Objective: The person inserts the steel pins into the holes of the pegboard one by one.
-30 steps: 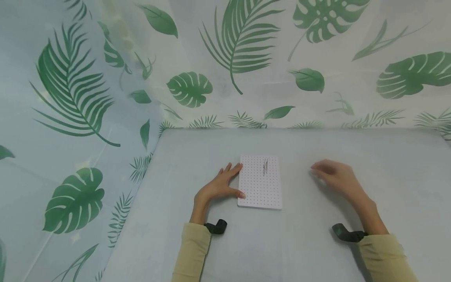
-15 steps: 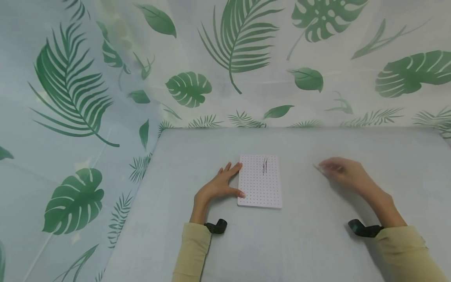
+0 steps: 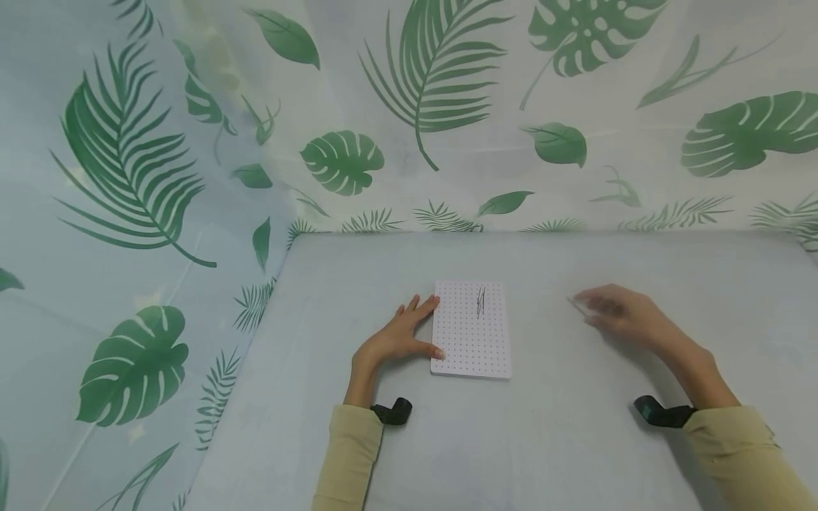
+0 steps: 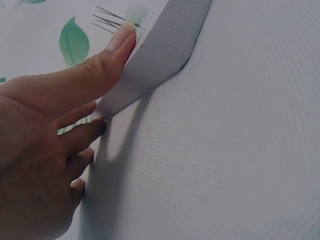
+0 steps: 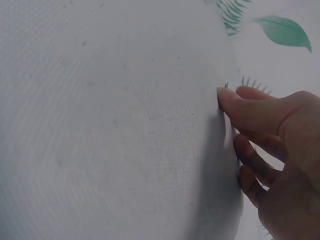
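Observation:
On the grey-white table lies a white notepad (image 3: 471, 330) with a grid of dots and a small dark scribble (image 3: 481, 303) near its upper right. My left hand (image 3: 396, 337) rests at the pad's left edge, fingers spread, thumb over its lower left corner. In the left wrist view the thumb (image 4: 120, 45) lies along the pad's thick pale edge (image 4: 165, 45). To the right of the pad, my right hand (image 3: 629, 316) pinches a thin pale stick-like thing (image 3: 577, 306) close to the tabletop. Its kind is unclear, and the fingers hide much of it.
The pale table (image 3: 543, 440) meets a white curtain (image 3: 473, 184) with green leaf prints at the back and left. A dark wrist camera (image 3: 393, 411) sits at the left cuff, another camera (image 3: 662, 413) at the right cuff.
My right forearm has shifted right and the hand has turned over the last second. The thin pale thing now shows at its fingertips. The left hand and pad have stayed put.

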Action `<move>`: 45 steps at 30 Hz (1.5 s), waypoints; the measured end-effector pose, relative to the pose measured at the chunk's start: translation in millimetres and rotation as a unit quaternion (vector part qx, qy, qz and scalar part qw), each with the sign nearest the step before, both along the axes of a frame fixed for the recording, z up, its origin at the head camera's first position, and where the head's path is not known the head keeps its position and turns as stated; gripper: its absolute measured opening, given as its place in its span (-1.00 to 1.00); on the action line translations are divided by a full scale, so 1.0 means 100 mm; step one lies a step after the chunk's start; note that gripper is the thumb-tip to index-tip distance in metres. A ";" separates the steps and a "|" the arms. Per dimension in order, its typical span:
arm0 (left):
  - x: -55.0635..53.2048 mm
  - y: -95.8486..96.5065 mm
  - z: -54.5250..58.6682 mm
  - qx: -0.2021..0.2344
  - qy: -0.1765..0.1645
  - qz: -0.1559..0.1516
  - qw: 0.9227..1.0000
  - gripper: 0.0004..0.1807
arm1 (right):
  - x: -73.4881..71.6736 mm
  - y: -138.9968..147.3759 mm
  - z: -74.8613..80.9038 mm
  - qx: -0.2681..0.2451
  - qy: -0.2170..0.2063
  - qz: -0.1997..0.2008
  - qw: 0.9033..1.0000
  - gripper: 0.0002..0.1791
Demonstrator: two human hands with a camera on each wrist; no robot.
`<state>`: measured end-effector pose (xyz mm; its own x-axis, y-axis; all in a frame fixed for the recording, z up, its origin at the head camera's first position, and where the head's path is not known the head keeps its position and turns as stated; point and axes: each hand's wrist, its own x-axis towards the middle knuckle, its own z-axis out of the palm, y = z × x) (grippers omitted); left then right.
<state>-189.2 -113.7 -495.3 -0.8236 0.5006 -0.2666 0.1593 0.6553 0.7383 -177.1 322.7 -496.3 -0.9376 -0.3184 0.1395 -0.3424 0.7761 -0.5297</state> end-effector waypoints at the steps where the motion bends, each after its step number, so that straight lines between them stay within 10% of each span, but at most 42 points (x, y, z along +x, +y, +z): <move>1: 0.00 0.00 0.00 -0.001 0.001 -0.001 1.000 0.18 | 0.00 -0.01 0.00 -0.001 -0.001 0.000 1.000 -0.54; 31: 0.00 0.00 0.01 -0.003 0.004 0.001 1.000 0.18 | -0.09 -0.01 0.03 -0.008 -0.083 -0.013 0.996 -0.33; 45: 0.02 0.00 0.03 0.001 0.006 -0.002 1.000 0.17 | -0.07 -0.03 -0.03 0.001 -0.008 -0.040 0.999 -0.48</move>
